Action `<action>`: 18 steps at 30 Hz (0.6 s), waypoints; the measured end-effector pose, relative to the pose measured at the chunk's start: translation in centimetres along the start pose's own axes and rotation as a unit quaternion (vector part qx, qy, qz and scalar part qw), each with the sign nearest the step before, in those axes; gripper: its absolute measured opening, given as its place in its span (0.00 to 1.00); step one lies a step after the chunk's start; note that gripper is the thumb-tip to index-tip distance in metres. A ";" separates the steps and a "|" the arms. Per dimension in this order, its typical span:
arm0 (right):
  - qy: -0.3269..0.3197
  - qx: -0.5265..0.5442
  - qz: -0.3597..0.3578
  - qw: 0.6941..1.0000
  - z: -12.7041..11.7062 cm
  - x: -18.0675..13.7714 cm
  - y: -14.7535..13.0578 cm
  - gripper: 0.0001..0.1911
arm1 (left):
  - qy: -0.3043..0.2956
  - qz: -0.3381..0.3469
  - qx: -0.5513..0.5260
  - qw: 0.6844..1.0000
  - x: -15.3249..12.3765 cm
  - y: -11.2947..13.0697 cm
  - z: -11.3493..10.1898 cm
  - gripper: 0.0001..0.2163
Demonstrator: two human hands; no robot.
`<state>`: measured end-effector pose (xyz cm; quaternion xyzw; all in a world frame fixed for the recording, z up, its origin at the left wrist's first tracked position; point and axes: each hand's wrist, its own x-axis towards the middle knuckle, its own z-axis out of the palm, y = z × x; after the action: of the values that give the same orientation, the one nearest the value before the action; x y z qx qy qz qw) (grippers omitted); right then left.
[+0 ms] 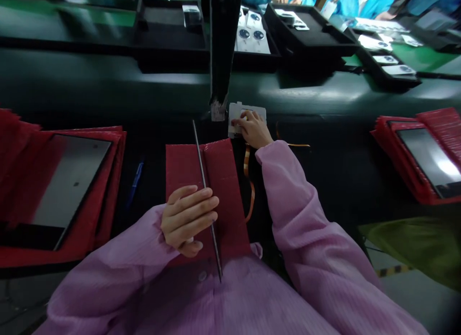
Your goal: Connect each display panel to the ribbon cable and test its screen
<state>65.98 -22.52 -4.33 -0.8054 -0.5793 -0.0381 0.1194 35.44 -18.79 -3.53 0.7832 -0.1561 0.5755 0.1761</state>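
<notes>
My left hand (pixel 188 218) grips a thin flat panel (pixel 207 195) held on edge, so I see only its narrow side; the fingers wrap round it over a red sleeve (pixel 223 181) that lies on the dark work surface. My right hand (pixel 252 129) reaches forward, and its fingers press on a small white block (pixel 238 115) at the foot of a black upright post (pixel 221 46). An orange ribbon strip (pixel 248 179) runs under my right forearm. Both arms are in pink sleeves.
A stack of red sleeves with a grey panel on top (pixel 68 186) lies at the left, a like stack (pixel 428 157) at the right. A blue pen (pixel 135 183) lies beside the left stack. Black trays (pixel 309 37) with small white parts ride the green belt behind. Other workers in blue sit beyond.
</notes>
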 end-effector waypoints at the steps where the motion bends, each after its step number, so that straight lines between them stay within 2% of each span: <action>1: -0.001 0.001 0.004 1.000 0.0 0.1 -0.1 0.21 | -0.012 -0.001 -0.006 1.000 0.0 0.0 0.0 0.19; 6: 0.017 0.079 0.013 0.997 -0.1 0.2 -0.1 0.21 | -0.067 -0.011 -0.026 0.997 0.3 0.1 -0.4 0.21; 10: 0.065 0.126 0.016 0.990 -1.2 0.2 0.5 0.22 | -0.097 -0.009 -0.020 0.995 0.3 0.1 -0.8 0.22; 14: 0.151 0.169 0.035 0.973 -5.5 -2.0 -1.0 0.22 | -0.046 -0.021 0.046 0.998 -0.1 0.0 -0.6 0.21; 17: 0.205 0.225 0.008 0.952 -9.5 -7.2 -5.4 0.14 | 0.028 -0.019 0.072 0.997 -0.2 0.0 -0.3 0.19; 18: 0.229 0.277 -0.001 0.933 -10.5 -9.5 -7.3 0.12 | 0.052 -0.019 0.074 0.996 -0.1 0.0 -0.2 0.19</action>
<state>56.80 -31.61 5.00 -0.7096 -0.5243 -0.0595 0.4670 35.30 -18.68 -3.60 0.7661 -0.0890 0.6218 0.1361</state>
